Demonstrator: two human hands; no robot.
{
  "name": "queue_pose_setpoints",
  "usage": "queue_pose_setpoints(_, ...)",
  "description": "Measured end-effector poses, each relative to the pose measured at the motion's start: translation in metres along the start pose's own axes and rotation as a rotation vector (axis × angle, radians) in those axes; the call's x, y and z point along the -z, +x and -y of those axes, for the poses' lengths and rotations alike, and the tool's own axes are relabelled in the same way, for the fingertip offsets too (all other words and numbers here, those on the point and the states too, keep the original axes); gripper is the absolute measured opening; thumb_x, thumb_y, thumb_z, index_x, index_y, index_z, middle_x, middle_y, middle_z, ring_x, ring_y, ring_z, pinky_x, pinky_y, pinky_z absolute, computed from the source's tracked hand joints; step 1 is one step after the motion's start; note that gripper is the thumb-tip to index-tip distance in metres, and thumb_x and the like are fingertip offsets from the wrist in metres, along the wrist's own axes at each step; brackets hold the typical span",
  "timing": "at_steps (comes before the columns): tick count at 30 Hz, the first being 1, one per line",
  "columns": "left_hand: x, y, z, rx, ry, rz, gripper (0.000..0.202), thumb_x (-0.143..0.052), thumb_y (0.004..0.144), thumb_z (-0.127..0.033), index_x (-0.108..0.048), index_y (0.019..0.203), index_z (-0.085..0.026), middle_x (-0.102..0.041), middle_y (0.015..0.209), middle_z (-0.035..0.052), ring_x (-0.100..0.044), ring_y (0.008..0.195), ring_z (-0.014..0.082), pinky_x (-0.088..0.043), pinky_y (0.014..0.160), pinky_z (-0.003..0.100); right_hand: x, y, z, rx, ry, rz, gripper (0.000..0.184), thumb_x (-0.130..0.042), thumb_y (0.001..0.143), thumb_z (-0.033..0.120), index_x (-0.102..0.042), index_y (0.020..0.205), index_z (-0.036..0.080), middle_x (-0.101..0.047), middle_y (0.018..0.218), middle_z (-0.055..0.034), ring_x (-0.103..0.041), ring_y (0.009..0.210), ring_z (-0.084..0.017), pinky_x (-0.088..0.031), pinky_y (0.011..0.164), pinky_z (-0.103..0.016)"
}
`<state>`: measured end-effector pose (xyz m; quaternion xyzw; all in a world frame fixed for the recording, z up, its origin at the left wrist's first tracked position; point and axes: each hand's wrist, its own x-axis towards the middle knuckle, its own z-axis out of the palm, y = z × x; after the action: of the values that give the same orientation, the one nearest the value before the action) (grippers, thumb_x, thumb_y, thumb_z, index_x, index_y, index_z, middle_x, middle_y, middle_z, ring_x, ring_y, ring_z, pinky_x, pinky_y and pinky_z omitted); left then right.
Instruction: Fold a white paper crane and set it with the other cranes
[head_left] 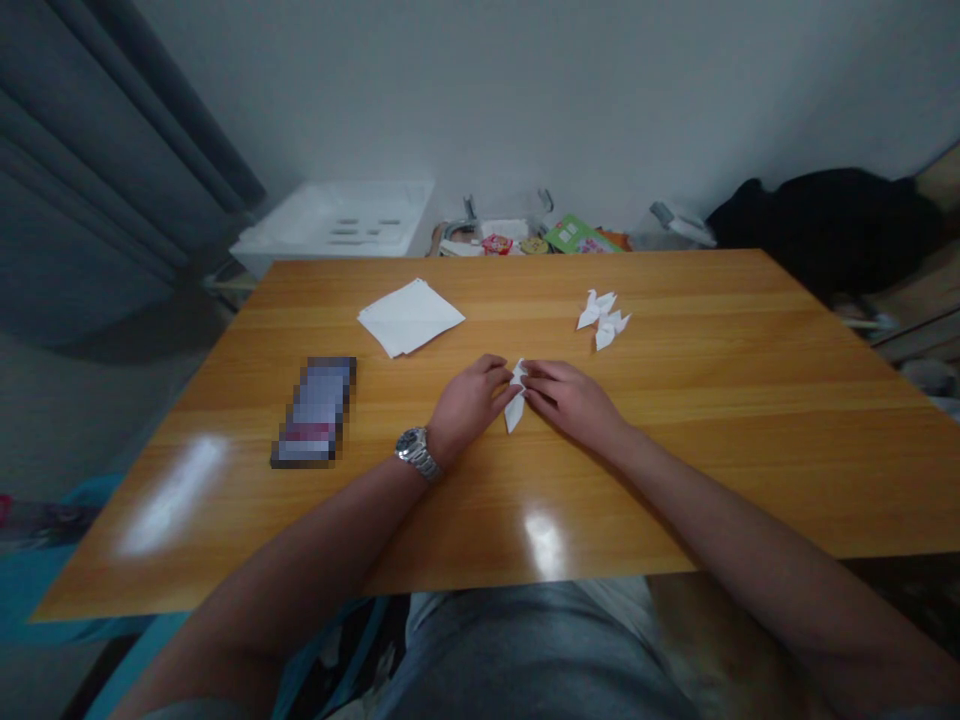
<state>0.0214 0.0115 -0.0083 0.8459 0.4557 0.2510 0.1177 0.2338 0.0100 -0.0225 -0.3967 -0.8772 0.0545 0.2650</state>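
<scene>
A small folded white paper (pixel 514 410) lies at the middle of the wooden table, narrow and pointed toward me. My left hand (pixel 472 400) grips its left side with bent fingers; a metal watch (pixel 417 452) is on that wrist. From the right, my right hand (pixel 562 395) has its fingertips closed on the same paper. The fingers cover part of the folds. Beyond my right hand stand two folded paper cranes (pixel 604 320), close together.
A stack of white paper sheets (pixel 411 318) lies at the back left of the table (pixel 712 400). Nearer on the left is a phone (pixel 315 412), its screen blurred out. Behind the table are a white tray (pixel 352 215) and a green packet (pixel 579 235).
</scene>
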Motion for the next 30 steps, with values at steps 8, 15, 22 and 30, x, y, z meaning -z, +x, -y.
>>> queue_pose_setpoints(8,0.012,-0.015,-0.018,-0.154,0.201,0.129,0.030,-0.052,0.102,-0.035,-0.067,0.121,-0.017,-0.068,0.125,0.0113,-0.065,0.112,0.0256,-0.051,0.100,0.040,0.009,-0.003,0.000,0.002,-0.120,0.106,0.038,-0.047,0.103,0.026,-0.064,0.135,0.013,-0.065,0.139,-0.0132,-0.061,0.121,-0.029,-0.051,0.103,-0.048)
queue_pose_setpoints(15,0.012,-0.020,-0.025,-0.120,0.229,0.140,0.046,-0.054,0.101,-0.040,-0.053,0.139,-0.014,-0.063,0.137,0.0144,-0.060,0.121,0.0285,-0.045,0.106,0.042,0.009,-0.002,-0.001,-0.023,-0.099,0.110,0.039,-0.044,0.104,0.028,-0.064,0.135,0.016,-0.065,0.139,-0.0125,-0.059,0.123,-0.029,-0.048,0.105,-0.049)
queue_pose_setpoints(22,0.010,-0.021,-0.030,-0.084,0.238,0.160,0.053,-0.054,0.099,-0.047,-0.051,0.142,-0.015,-0.059,0.140,0.0158,-0.059,0.122,0.0294,-0.041,0.108,0.045,0.012,-0.001,0.001,-0.049,-0.091,0.131,0.041,-0.043,0.105,0.036,-0.065,0.134,0.018,-0.064,0.140,-0.0127,-0.058,0.126,-0.030,-0.045,0.108,-0.049)
queue_pose_setpoints(30,0.010,-0.024,-0.032,-0.062,0.250,0.138,0.053,-0.055,0.098,-0.051,-0.052,0.141,-0.019,-0.060,0.141,0.0120,-0.055,0.128,0.0290,-0.032,0.114,0.048,0.011,-0.001,0.000,-0.046,-0.071,0.113,0.043,-0.043,0.105,0.039,-0.065,0.135,0.016,-0.064,0.138,-0.0136,-0.058,0.126,-0.030,-0.045,0.107,-0.050)
